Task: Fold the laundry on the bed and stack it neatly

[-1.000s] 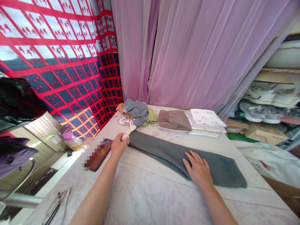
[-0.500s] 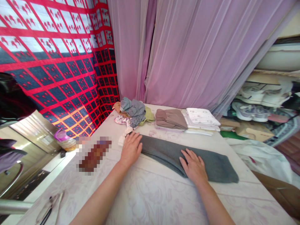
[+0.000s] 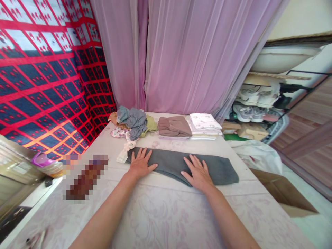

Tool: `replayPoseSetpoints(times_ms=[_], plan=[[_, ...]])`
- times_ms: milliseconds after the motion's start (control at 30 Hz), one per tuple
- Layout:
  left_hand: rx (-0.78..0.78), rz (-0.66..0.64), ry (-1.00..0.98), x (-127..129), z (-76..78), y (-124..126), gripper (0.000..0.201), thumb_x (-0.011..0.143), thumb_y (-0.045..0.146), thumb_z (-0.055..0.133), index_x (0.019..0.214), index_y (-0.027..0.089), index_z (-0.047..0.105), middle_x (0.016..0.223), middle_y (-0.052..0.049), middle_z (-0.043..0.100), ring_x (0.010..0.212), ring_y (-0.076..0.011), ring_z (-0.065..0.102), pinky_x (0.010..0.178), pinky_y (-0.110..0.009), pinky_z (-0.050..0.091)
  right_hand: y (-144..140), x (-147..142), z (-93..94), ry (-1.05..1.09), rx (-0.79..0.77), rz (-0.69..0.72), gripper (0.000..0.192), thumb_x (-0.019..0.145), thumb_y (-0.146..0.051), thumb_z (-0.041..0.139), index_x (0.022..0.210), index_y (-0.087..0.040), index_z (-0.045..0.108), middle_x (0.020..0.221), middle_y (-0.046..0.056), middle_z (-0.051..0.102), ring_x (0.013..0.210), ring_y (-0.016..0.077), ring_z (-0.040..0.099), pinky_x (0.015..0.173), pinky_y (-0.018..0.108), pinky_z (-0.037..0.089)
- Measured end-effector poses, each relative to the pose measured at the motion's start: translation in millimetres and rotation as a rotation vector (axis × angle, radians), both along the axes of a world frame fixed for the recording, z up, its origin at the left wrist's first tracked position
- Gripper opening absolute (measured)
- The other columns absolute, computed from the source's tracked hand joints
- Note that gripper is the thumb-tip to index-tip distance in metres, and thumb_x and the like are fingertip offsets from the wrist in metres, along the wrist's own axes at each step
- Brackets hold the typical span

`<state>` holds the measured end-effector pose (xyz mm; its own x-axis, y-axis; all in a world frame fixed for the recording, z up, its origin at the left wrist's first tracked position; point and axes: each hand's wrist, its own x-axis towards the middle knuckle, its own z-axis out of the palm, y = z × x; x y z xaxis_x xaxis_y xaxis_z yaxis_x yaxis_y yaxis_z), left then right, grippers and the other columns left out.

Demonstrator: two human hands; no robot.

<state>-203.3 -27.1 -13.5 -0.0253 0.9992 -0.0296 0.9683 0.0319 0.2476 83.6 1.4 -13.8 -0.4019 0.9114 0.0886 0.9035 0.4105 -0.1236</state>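
A long folded grey garment (image 3: 171, 162) lies across the table (image 3: 168, 214), which is covered with a pale floral cloth. My left hand (image 3: 140, 163) rests flat with spread fingers on the garment's left end. My right hand (image 3: 198, 173) presses flat on its middle, near the front edge. A small white patterned cloth piece (image 3: 123, 152) lies just left of the garment, free of my left hand.
At the table's far side are a heap of loose clothes (image 3: 132, 121), a folded brown stack (image 3: 174, 126) and folded white cloth (image 3: 204, 122). A blurred dark object (image 3: 85, 176) lies at the left. A cardboard box (image 3: 282, 193) and shoe rack (image 3: 259, 100) stand right.
My left hand let go of the white cloth piece and moved right, flat onto the garment's left end. The right hand stayed pressed on the garment. The view turned right.
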Motion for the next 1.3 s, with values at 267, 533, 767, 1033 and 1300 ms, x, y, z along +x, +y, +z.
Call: replayPoseSetpoints(times_ms=[267, 533, 767, 1033, 1300], plan=[[0.319, -0.231, -0.109, -12.1, -11.6, -14.9, 0.020, 0.087, 0.040, 0.056, 0.100, 0.030, 0.067, 0.137, -0.003, 0.054, 0.136, -0.0253, 0.037, 0.113, -0.056, 0.013, -21.0, -16.6, -3.3, 0.309, 0.050, 0.223, 0.016, 0.086, -0.033, 0.056, 0.089, -0.026, 0.070, 0.102, 0.004, 0.066, 0.097, 0.0194, 0.057, 0.086, 0.035, 0.039], [0.398, -0.299, -0.144, -13.3, -11.1, -17.1, 0.022, 0.092, 0.033, 0.048, 0.085, 0.027, 0.068, 0.123, -0.002, 0.064, 0.131, -0.0229, 0.043, 0.113, -0.054, 0.014, -29.1, -15.2, -19.8, 0.519, 0.216, 0.240, 0.015, 0.089, -0.028, 0.055, 0.085, -0.025, 0.069, 0.089, 0.003, 0.068, 0.088, 0.0177, 0.059, 0.086, 0.036, 0.037], [0.320, -0.332, -0.149, -12.5, -6.9, -21.4, 0.023, 0.093, 0.031, 0.043, 0.085, 0.025, 0.064, 0.122, -0.002, 0.065, 0.131, -0.0227, 0.043, 0.112, -0.054, 0.016, -30.8, -15.6, -18.2, 0.521, 0.211, 0.266, 0.013, 0.086, -0.026, 0.058, 0.080, -0.024, 0.069, 0.085, 0.002, 0.068, 0.083, 0.0166, 0.059, 0.085, 0.036, 0.037], [0.291, -0.333, -0.158, -11.2, -3.7, -23.4, 0.023, 0.091, 0.028, 0.042, 0.084, 0.024, 0.063, 0.121, -0.003, 0.065, 0.129, -0.0217, 0.044, 0.113, -0.052, 0.014, -32.5, -15.6, -18.5, 0.564, 0.263, 0.292, 0.013, 0.084, -0.023, 0.059, 0.077, -0.024, 0.070, 0.080, 0.001, 0.068, 0.078, 0.0153, 0.059, 0.082, 0.034, 0.039], [0.231, -0.216, -0.147, -6.8, -2.9, -21.5, 0.031, 0.094, 0.039, 0.037, 0.088, 0.024, 0.063, 0.124, -0.003, 0.065, 0.126, -0.0228, 0.048, 0.111, -0.054, 0.022, -32.2, -16.5, -20.5, 0.512, 0.220, 0.286, 0.016, 0.085, -0.026, 0.057, 0.080, -0.024, 0.072, 0.083, 0.002, 0.069, 0.080, 0.0157, 0.060, 0.080, 0.033, 0.040]])
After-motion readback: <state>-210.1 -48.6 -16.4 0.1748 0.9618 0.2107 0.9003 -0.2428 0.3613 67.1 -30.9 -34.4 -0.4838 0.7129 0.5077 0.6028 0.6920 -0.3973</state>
